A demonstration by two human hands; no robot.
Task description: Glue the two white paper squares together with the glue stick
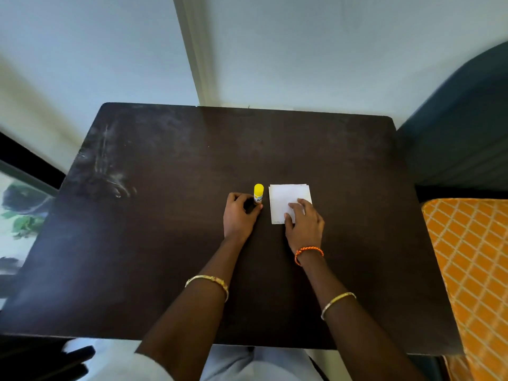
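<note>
The white paper squares lie stacked almost edge to edge on the dark table, right of centre. My right hand rests flat on their near right part, fingers spread. A glue stick with a yellow cap stands upright just left of the papers. My left hand curls around its lower end, thumb and fingers touching the base; the cap is on.
A wall runs along the table's far edge. An orange patterned cushion sits at the right side, with a dark blue chair back behind it. A dark object lies below the table's near left corner.
</note>
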